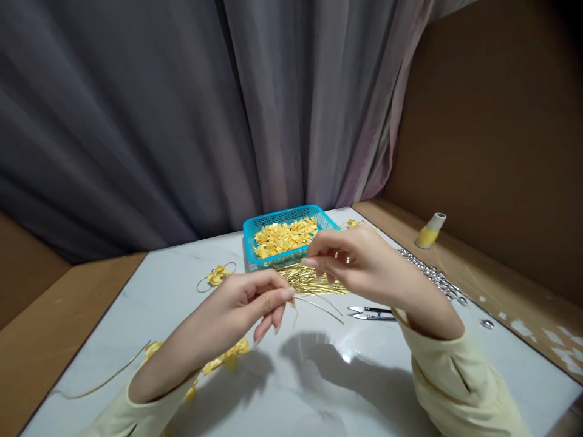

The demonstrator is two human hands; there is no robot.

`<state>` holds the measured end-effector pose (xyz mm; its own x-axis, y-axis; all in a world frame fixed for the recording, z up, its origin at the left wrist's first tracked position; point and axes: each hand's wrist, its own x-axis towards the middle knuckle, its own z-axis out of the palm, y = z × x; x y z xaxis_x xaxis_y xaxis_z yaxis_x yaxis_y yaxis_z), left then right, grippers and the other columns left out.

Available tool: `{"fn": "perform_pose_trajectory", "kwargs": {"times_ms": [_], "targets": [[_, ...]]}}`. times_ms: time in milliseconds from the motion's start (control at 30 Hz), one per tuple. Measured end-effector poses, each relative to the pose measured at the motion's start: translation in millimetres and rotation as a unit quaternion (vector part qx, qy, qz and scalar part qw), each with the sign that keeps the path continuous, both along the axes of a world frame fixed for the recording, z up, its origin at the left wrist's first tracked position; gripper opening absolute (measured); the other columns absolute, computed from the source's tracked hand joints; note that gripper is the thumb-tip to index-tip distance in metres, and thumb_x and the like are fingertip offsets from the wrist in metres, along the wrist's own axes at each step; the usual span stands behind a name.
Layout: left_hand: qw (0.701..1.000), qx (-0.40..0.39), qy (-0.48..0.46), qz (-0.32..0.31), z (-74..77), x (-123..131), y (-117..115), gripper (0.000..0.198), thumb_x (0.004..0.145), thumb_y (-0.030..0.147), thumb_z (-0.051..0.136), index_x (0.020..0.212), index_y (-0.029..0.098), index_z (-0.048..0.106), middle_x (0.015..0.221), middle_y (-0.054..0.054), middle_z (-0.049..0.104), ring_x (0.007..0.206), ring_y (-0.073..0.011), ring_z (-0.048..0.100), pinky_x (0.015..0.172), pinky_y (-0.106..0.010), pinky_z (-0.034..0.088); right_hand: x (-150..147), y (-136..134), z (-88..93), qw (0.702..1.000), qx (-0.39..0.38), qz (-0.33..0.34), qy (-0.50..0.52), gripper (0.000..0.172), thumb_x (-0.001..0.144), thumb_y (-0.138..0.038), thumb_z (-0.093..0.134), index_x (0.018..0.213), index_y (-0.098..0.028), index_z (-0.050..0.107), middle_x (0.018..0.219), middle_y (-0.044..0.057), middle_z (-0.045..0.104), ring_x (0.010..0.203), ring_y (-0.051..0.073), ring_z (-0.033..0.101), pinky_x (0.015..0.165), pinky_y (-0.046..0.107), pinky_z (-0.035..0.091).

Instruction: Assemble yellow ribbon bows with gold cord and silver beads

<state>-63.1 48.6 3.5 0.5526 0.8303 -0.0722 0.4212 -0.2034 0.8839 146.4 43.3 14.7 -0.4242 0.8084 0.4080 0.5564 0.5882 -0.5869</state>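
My left hand [255, 306] is closed in a pinch on a thin gold cord [321, 303], whose free ends stick out to the right over the table. My right hand [359, 261] is raised in front of the basket, thumb and fingertips pressed together. Whatever it holds, perhaps a fine thread, is too small to make out. Beneath my left forearm lie yellow petal-like flowers [232, 355], partly hidden by the arm. Another length of gold cord [107, 381] runs out from them to the left.
A blue basket [249, 243] of yellow petals [285, 237] stands at the back, with gold cords [296, 279] before it. Thread snips [371, 313] lie right, near silver rings [430, 273]. A flower on a cord loop [217, 276] lies left; a yellow thread cone [429, 232] stands far right.
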Motion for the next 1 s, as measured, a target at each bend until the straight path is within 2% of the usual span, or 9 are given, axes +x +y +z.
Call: {"fn": "perform_pose_trajectory", "kwargs": {"times_ms": [100,233,333,433,567,667,733,867,1000], "targets": [[1.000,-0.009,-0.024,0.015,-0.3,-1.5,2.7,0.027,0.088,0.038,0.052,0.071,0.018,0.057,0.056,0.004,0.055,0.046,-0.0070,0.047,0.044,-0.018,0.038,1.1,0.1,0.0,0.999,-0.046,0.011,-0.004,0.029,0.092,-0.036,0.048,0.078,-0.015,0.062,0.061,-0.002,0.057,0.052,0.008,0.045,0.048,0.021,0.030],[0.998,0.028,-0.030,0.043,-0.2,-1.8,2.6,0.027,0.087,0.040,0.054,0.071,0.018,0.059,0.053,0.006,0.053,0.044,-0.0061,0.044,0.045,-0.017,0.037,-3.2,2.3,-4.5,0.982,-0.151,0.113,-0.030,0.037,0.084,-0.051,0.057,0.087,-0.015,0.065,0.074,0.001,0.064,0.059,0.010,0.052,0.049,0.020,0.036],[0.997,0.048,-0.024,0.056,0.0,-1.7,-0.3,0.027,0.087,0.039,0.055,0.071,0.018,0.061,0.054,0.006,0.054,0.044,-0.0058,0.043,0.045,-0.017,0.036,-7.9,7.7,-8.8,0.947,-0.239,0.213,-0.023,0.029,0.089,-0.039,0.053,0.083,-0.012,0.064,0.070,0.002,0.064,0.058,0.009,0.056,0.052,0.019,0.041],[0.997,0.042,-0.031,0.059,1.2,-4.5,-2.8,0.024,0.087,0.040,0.055,0.077,0.019,0.062,0.055,0.005,0.054,0.046,-0.0066,0.044,0.043,-0.017,0.034,-6.6,12.6,-10.8,0.923,-0.293,0.248,0.020,0.026,0.093,-0.029,0.048,0.078,-0.012,0.061,0.062,0.000,0.061,0.050,0.007,0.055,0.052,0.018,0.043],[1.000,-0.019,-0.014,0.015,3.7,-10.7,-1.3,0.023,0.088,0.040,0.054,0.097,0.020,0.062,0.056,0.004,0.056,0.045,-0.0077,0.044,0.041,-0.016,0.033,2.2,13.2,-8.4,0.931,-0.287,0.223,0.031,0.029,0.091,-0.035,0.052,0.074,-0.012,0.062,0.056,-0.001,0.059,0.044,0.006,0.052,0.050,0.019,0.043],[0.995,-0.089,-0.001,-0.043,5.4,-11.1,0.5,0.023,0.088,0.039,0.054,0.091,0.019,0.065,0.055,0.003,0.057,0.041,-0.0058,0.039,0.042,-0.017,0.032,5.5,12.7,-6.5,0.941,-0.262,0.212,0.014,0.028,0.091,-0.033,0.051,0.075,-0.012,0.063,0.058,-0.001,0.059,0.047,0.007,0.054,0.050,0.019,0.043],[0.990,-0.126,-0.019,-0.052,6.0,-8.5,0.6,0.023,0.086,0.039,0.057,0.085,0.018,0.066,0.051,0.004,0.056,0.037,-0.0040,0.033,0.042,-0.018,0.030,5.0,13.3,-6.8,0.944,-0.250,0.215,0.010,0.025,0.092,-0.028,0.049,0.076,-0.013,0.062,0.061,0.000,0.060,0.052,0.008,0.056,0.053,0.019,0.045],[0.982,-0.152,-0.108,0.004,4.3,-1.3,-0.2,0.021,0.082,0.038,0.061,0.082,0.018,0.068,0.047,0.008,0.049,0.035,-0.0013,0.023,0.045,-0.018,0.032,0.7,14.4,-9.3,0.953,-0.217,0.208,0.015,0.024,0.093,-0.026,0.045,0.077,-0.014,0.059,0.067,0.001,0.061,0.058,0.008,0.057,0.057,0.020,0.045],[0.973,-0.135,-0.176,0.063,-0.6,2.9,-0.7,0.018,0.081,0.035,0.064,0.082,0.019,0.070,0.043,0.010,0.044,0.034,-0.0008,0.014,0.047,-0.017,0.035,-5.1,10.6,-9.0,0.971,-0.138,0.191,0.028,0.025,0.094,-0.029,0.044,0.078,-0.014,0.057,0.068,-0.002,0.056,0.058,0.007,0.048,0.052,0.018,0.037]]}}
